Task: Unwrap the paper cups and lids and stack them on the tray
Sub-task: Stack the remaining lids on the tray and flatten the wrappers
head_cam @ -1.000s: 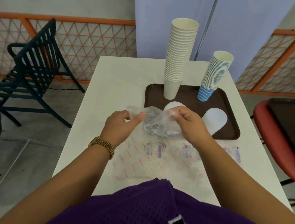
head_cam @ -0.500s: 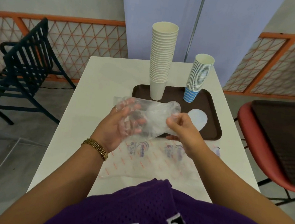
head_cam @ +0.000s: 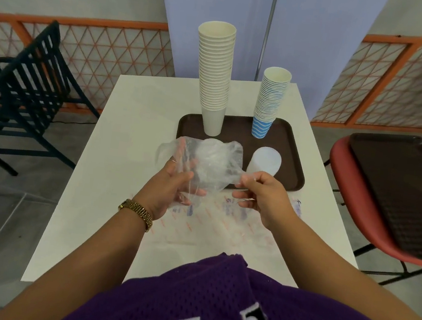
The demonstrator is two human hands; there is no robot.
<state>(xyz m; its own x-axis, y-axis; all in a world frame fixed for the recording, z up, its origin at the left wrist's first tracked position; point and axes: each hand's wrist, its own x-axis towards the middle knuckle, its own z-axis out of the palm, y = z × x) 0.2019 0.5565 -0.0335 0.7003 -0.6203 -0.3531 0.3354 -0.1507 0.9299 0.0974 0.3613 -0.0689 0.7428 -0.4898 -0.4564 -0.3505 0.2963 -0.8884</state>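
My left hand (head_cam: 174, 190) and right hand (head_cam: 261, 195) now pinch the clear wrapper (head_cam: 209, 165) higher, stretched wide – it looks empty; cups already stand on the tray (head_cam: 293, 170).

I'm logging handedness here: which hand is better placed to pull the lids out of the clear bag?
Probably the left hand: it is already partly inside the clear bag, while the right hand only pinches the bag's edge.

Large white block letters edged in black run across the chest of the purple mesh jersey (head_cam: 226, 308); cut off by the frame's lower edge, they cannot be read as a word. The flat clear plastic wrapper (head_cam: 213, 221) on the white table carries blue logos and orange marks too blurred to read
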